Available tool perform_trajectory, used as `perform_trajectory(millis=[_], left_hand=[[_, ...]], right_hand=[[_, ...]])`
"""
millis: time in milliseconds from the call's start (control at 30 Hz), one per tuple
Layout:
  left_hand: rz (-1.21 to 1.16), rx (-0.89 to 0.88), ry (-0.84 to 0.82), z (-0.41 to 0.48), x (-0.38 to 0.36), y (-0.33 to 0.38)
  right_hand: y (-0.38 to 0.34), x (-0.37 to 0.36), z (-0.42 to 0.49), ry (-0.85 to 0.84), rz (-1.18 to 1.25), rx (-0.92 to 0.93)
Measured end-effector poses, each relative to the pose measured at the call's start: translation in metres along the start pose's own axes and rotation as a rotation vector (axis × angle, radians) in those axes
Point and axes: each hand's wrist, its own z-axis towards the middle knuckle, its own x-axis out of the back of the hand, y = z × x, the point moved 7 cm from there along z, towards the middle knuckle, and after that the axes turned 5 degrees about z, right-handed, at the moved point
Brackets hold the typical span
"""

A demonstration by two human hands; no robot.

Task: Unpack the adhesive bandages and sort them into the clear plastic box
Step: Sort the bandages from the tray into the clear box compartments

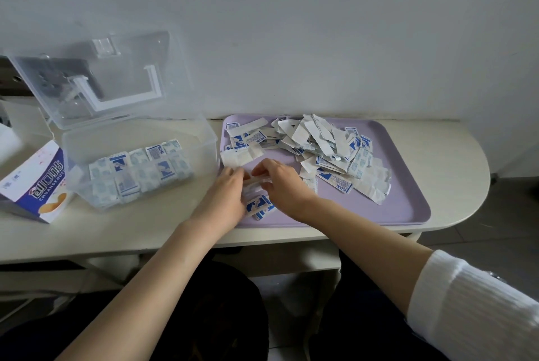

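Several white-and-blue paper-wrapped adhesive bandages (258, 205) are pinched as a loose stack between the left hand (228, 196) and right hand (281, 185) over the lilac plastic tray (393, 210), just beside the clear plastic box (87, 143), and could be fanned out and spilled if squeezed unevenly.

Soft, rather dim, even light with faint shadows. The desk (145, 223) bends toward the frame's edges; fine print blurs.
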Motion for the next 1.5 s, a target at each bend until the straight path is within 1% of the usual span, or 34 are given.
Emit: perform_trajectory(millis=[167, 300, 367, 467, 600, 667, 733, 800, 900, 1033, 1067, 1100, 1133, 1200, 1267, 1400, 1500], left_hand=[[-0.044, -0.015, 0.036, -0.001, 0.004, 0.003], [0.123, -0.057, -0.045, -0.003, -0.006, 0.005], [0.205, -0.052, -0.066, -0.004, -0.008, 0.005], [0.245, -0.029, -0.019, -0.004, 0.000, 0.006], [0.278, -0.036, 0.095, -0.007, 0.018, 0.007], [0.266, -0.027, 0.125, -0.010, 0.025, 0.005], [0.206, -0.020, 0.127, -0.013, 0.029, 0.002], [0.136, -0.029, 0.115, -0.015, 0.029, 0.000], [0.060, -0.044, 0.084, -0.019, 0.032, -0.004], [-0.008, -0.011, 0.091, -0.027, 0.042, -0.014], [-0.029, 0.005, 0.096, -0.030, 0.044, -0.015], [-0.045, 0.016, 0.103, -0.033, 0.046, -0.017], [-0.053, 0.024, 0.108, -0.035, 0.048, -0.019], [-0.078, 0.036, 0.122, -0.040, 0.052, -0.025], [-0.107, 0.062, 0.148, -0.046, 0.057, -0.033], [-0.127, 0.105, 0.218, -0.058, 0.072, -0.041], [-0.075, 0.106, 0.218, -0.067, 0.079, -0.046]], right_hand=[[0.002, 0.001, 0.003, 0.028, -0.022, 0.004], [0.003, -0.003, 0.000, -0.019, -0.071, 0.039], [0.001, -0.004, -0.001, -0.016, -0.091, 0.060], [-0.003, -0.001, -0.001, -0.002, -0.101, 0.100], [-0.014, 0.012, -0.005, 0.076, -0.073, 0.163], [-0.016, 0.016, -0.006, 0.091, -0.061, 0.151], [-0.013, 0.018, -0.006, 0.083, -0.046, 0.115], [-0.013, 0.017, -0.005, 0.051, 0.058, 0.079], [-0.016, 0.019, -0.005, 0.027, 0.305, 0.021], [-0.021, 0.023, -0.004, -0.032, 0.628, -0.051], [-0.022, 0.023, -0.004, -0.047, 0.662, -0.062], [-0.025, 0.022, -0.005, -0.058, 0.639, -0.059], [-0.028, 0.021, -0.006, -0.060, 0.564, -0.038], [-0.037, 0.017, -0.008, -0.058, 0.352, 0.032], [-0.048, 0.011, -0.011, -0.079, 0.196, 0.085], [-0.066, -0.007, -0.021, -0.152, 0.071, 0.140], [-0.073, -0.020, -0.025, -0.225, -0.005, 0.167]])
